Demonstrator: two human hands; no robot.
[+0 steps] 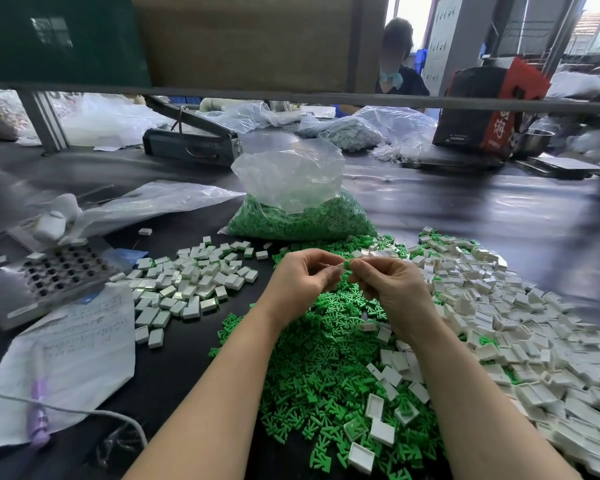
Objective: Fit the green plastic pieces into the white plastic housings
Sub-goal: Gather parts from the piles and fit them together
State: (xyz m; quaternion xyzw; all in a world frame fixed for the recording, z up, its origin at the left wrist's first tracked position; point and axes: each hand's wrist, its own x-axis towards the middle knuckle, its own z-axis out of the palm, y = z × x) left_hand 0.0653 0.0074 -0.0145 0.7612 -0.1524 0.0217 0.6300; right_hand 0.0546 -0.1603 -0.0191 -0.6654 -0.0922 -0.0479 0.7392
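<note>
- Head view showed the left hand [303, 275] and the right hand [383, 282] raised together above a black worktable [465, 209], fingertips meeting.
- Left hand's fingers were closed on a small white housing [340, 270]; right hand's fingers were pinched on a green piece [348, 264] touching that housing.
- Loose green plastic pieces [326, 362] lay heaped beneath both forearms, with a few white housings scattered on top.
- Pile of white housings [520, 327] spread to the right of the right hand, some open side up.
- Separate group of white housings [191, 282] lay to the left of the left hand, green edges visible on several.
- Clear plastic bag of green pieces [300, 216] stood beyond the hands, its small label too blurred to read.
- Perforated metal fixture [49, 275] sat at far left, one white housing resting on it.
- Handwritten paper sheet [73, 348] overlapped the fixture's near edge; its writing was illegible. A purple pen [39, 407] lay on the sheet.
- Red-and-black carton [492, 105] at the far right bore white characters, not legible.
- Another person [397, 60] sat beyond the table.
</note>
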